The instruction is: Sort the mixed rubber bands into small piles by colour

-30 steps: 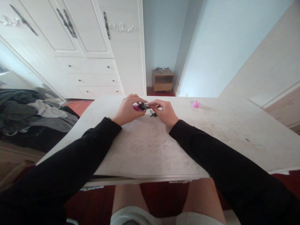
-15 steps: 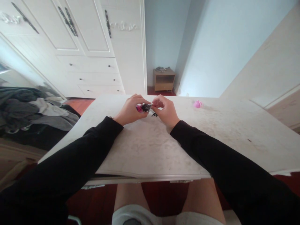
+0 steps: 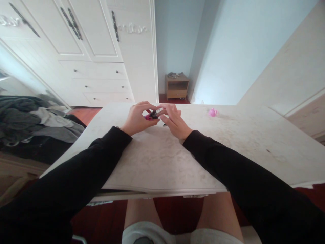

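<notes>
My left hand (image 3: 138,118) is wrapped round a small pink and black object (image 3: 153,114) with a whitish, segmented end; its kind is too small to make out. My right hand (image 3: 175,121) reaches it from the other side, with thumb and fingers closed at the whitish end. Both hands are held low over the white tabletop (image 3: 162,162). Under the right fingertips a small black piece (image 3: 164,125) shows, mostly hidden by the hand. Farther right on the table lies a bright pink rounded thing (image 3: 213,112).
A dark speck (image 3: 268,150) marks the table's right part. Clothes (image 3: 56,123) are heaped at the left. Beyond the table stand a white wardrobe (image 3: 101,71) and a small wooden nightstand (image 3: 177,87). The table's front edge is above my legs.
My right fingers have shifted slightly and now lie more over the object's end, which is tilted up and shows more white. The black piece below is more covered.
</notes>
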### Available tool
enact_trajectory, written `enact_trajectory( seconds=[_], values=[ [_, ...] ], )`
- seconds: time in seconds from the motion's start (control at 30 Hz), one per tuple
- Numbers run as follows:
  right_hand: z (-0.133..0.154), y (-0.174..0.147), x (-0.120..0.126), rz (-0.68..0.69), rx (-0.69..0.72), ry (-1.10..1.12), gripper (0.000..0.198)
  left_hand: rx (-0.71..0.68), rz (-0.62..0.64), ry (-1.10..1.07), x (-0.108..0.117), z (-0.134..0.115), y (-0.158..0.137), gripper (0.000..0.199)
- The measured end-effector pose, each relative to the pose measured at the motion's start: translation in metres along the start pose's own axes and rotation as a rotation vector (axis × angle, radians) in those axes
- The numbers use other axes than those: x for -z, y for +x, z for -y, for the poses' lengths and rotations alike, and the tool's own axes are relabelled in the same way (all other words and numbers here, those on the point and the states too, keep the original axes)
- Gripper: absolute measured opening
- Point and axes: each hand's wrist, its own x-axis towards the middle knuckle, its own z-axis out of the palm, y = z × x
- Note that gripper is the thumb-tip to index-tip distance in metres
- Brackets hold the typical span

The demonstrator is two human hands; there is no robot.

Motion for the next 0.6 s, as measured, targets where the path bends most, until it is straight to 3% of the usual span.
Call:
enact_trajectory(
  seconds=[0.17, 0.5, 0.6],
  values=[
    [-0.005, 0.001, 0.001, 0.078, 0.009, 0.075, 0.045, -0.012, 0.004, -0.012, 0.0, 0.004, 0.0, 0.025],
    [-0.006, 0.004, 0.017, -0.291, 0.012, 0.048, 0.024, 0.07, -0.084, -0.056, 0.002, 0.001, 0.002, 0.029],
    [-0.025, 0.006, 0.026, -0.261, -0.012, 0.035, 0.019, 0.105, -0.136, -0.044, 0.001, 0.004, 0.002, 0.031]
  ],
)
